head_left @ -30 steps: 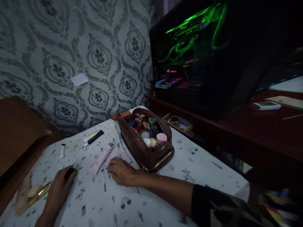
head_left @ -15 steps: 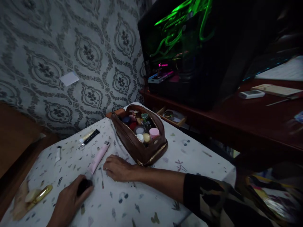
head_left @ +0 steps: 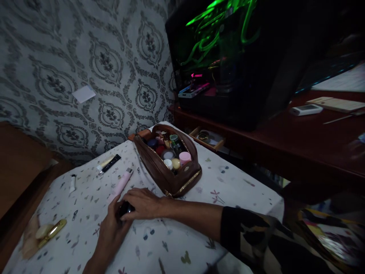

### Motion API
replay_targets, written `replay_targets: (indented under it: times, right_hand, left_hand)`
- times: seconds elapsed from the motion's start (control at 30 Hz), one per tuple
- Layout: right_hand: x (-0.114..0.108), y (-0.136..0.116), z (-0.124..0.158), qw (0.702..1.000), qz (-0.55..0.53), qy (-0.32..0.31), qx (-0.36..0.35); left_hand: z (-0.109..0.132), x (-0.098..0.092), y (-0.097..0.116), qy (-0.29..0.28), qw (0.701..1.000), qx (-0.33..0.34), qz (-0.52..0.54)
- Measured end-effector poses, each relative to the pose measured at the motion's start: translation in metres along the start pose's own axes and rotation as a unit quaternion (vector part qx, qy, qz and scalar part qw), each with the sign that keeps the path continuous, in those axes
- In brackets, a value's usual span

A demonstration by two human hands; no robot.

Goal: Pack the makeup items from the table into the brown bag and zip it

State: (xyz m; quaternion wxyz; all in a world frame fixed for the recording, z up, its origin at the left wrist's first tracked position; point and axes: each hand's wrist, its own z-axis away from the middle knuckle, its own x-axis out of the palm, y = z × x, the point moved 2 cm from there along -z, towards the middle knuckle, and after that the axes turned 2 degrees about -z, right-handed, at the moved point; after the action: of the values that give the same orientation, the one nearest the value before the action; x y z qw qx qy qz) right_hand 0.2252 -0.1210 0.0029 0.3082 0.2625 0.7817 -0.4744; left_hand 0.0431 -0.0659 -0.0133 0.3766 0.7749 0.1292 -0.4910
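Note:
My left hand (head_left: pixel 112 224) is closed round a small, dark, glossy rounded object (head_left: pixel 125 208), low over the printed cloth. My right hand (head_left: pixel 144 204) meets it from the other side, fingers and thumb closed on the same object. Fingers cover much of it, so its kind is hard to make out. Just beyond my hands a pink tube (head_left: pixel 123 182) lies on the cloth, its lower end partly behind the left fingers. Behind my right hand stands an unzipped brown cosmetic bag (head_left: pixel 159 179), filled with several jars and bottles, among them a pink-lidded jar (head_left: pixel 185 157).
A black tube (head_left: pixel 111 163) beside a pale one and a small white tube (head_left: pixel 73 183) lie at the left. Nearer are a gold item (head_left: pixel 53 233) and a beige pouch-like thing (head_left: pixel 29 243). An open drawer (head_left: pixel 219 144) juts from the red-brown desk (head_left: pixel 270 140) behind the bag.
My left hand has moved right and slightly up with the dark object, meeting my right hand. My right fingers now grip the object too; before, that hand rested on the cloth.

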Motion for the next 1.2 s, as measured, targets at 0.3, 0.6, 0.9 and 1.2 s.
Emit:
replay_targets:
  times: [0.3,0.6,0.9,1.2]
  right_hand:
    - [0.0,-0.001,0.001,1.0,-0.008,0.009,0.009]
    - [-0.005,0.002,0.0,0.982,-0.153,0.074,0.078]
    - [0.009,0.01,-0.01,0.696,-0.685,0.108,0.188]
    - [0.002,0.001,-0.007,0.617,-0.765,0.076,0.169]
  left_hand:
    - [0.001,0.001,0.012,0.005,0.999,0.02,0.026]
    - [-0.01,0.003,0.022,0.004,0.998,0.014,0.068]
    - [-0.036,0.002,0.058,0.164,0.981,0.081,0.058]
    - [-0.055,-0.017,0.08,0.151,0.972,0.031,0.178]
